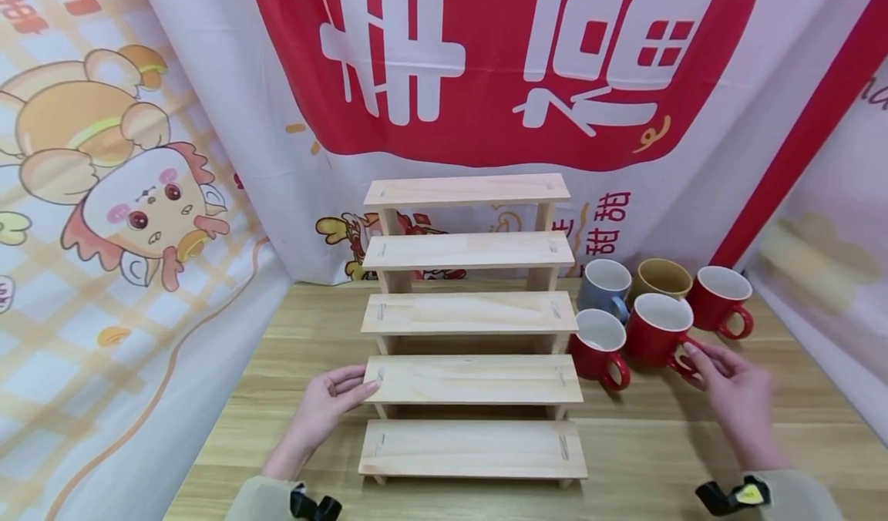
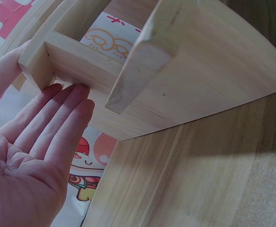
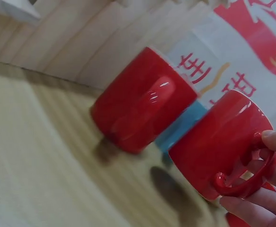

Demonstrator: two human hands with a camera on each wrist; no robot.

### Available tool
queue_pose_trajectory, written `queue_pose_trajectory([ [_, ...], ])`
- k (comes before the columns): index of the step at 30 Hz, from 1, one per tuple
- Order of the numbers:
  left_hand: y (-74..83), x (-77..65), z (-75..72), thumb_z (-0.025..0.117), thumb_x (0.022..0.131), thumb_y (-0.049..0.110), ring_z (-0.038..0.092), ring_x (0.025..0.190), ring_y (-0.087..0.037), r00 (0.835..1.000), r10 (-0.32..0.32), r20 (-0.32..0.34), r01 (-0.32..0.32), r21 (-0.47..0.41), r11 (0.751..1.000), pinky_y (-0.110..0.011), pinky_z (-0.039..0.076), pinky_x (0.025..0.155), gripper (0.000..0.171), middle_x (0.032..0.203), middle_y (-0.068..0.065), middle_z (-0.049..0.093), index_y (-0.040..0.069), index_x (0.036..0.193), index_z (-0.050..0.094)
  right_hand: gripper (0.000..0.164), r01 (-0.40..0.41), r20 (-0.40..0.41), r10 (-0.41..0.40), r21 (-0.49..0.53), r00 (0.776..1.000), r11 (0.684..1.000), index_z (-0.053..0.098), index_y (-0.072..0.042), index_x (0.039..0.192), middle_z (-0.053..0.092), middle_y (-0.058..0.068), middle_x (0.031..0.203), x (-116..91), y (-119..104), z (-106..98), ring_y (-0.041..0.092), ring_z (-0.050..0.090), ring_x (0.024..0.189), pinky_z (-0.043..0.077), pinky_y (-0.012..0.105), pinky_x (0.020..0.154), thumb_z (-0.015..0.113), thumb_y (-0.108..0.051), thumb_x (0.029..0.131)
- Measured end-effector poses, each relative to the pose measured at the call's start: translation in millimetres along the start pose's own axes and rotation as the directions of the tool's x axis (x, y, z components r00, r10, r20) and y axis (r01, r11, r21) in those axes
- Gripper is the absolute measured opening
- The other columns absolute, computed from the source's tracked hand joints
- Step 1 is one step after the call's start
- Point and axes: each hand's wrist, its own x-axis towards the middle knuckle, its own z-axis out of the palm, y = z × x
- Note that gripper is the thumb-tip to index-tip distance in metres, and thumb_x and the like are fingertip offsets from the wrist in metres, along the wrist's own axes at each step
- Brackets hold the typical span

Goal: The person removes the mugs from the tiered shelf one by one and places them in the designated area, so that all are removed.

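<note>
A tiered wooden shelf [image 1: 472,380] with several steps stands in the middle of the table. My left hand [image 1: 331,404] holds the left end of its second step from the bottom, thumb on top and fingers beneath; in the left wrist view the fingers [image 2: 64,113] touch the wood from below. My right hand [image 1: 738,388] pinches the handle of a red mug [image 1: 655,344] with a white inside. That mug is upright in the head view, and its shadow lies apart from its base in the right wrist view. Another red mug [image 3: 140,104] stands beside the shelf.
Behind the held mug stand a blue mug [image 1: 605,280], a yellow-brown mug [image 1: 662,278] and a further red mug [image 1: 718,297]. The wood-grain table [image 1: 277,444] is bordered by printed cloth [image 1: 229,105] at the back and sides.
</note>
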Motion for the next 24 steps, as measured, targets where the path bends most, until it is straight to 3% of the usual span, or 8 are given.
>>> queue_pose_trajectory([
  [5, 0.1, -1.5, -1.3, 0.080, 0.090, 0.016, 0.070, 0.104, -0.025, 1.000, -0.004, 0.006, 0.004, 0.001, 1.000, -0.029, 0.058, 0.087, 0.050, 0.120, -0.022, 0.069, -0.008, 0.129, 0.062, 0.037, -0.030, -0.016, 0.030, -0.016, 0.999, 0.999, 0.071, 0.000, 0.122, 0.071, -0.023, 0.087, -3.8, 13.2, 8.2, -0.007, 0.068, 0.082, 0.056, 0.014, 0.068, 0.072, -0.027, 0.097],
  [13, 0.8, -2.2, -2.1, 0.080, 0.090, 0.015, 0.070, 0.105, -0.026, 1.000, -0.003, -0.005, 0.003, 0.005, 1.000, -0.029, 0.058, 0.087, 0.050, 0.121, -0.023, 0.068, -0.008, 0.130, 0.061, 0.052, -0.094, -0.073, 0.087, -0.095, 0.993, 0.991, 0.066, 0.002, 0.131, 0.069, -0.024, 0.090, -6.1, 19.0, 17.5, -0.012, 0.064, 0.084, 0.052, 0.008, 0.070, 0.071, -0.037, 0.097],
  [20, -0.3, -2.0, -1.2, 0.079, 0.090, 0.010, 0.069, 0.105, -0.027, 1.000, -0.013, 0.003, 0.013, -0.027, 1.000, -0.029, 0.058, 0.087, 0.047, 0.121, -0.023, 0.068, -0.009, 0.129, 0.061, 0.044, -0.086, -0.065, 0.082, -0.050, 0.994, 0.995, 0.069, 0.001, 0.125, 0.073, -0.019, 0.090, -15.4, 26.6, 16.9, -0.004, 0.068, 0.081, 0.055, 0.013, 0.068, 0.074, -0.030, 0.095],
  [24, -0.5, -2.8, -0.4, 0.079, 0.090, 0.011, 0.070, 0.105, -0.026, 1.000, -0.015, 0.008, 0.015, -0.032, 0.999, -0.028, 0.058, 0.086, 0.047, 0.120, -0.022, 0.069, -0.008, 0.129, 0.061, 0.060, -0.018, -0.013, 0.016, -0.239, 1.000, 0.971, 0.063, -0.002, 0.137, 0.074, 0.000, 0.114, -18.0, 24.3, 8.5, 0.001, 0.066, 0.099, 0.048, 0.007, 0.076, 0.072, -0.044, 0.095],
])
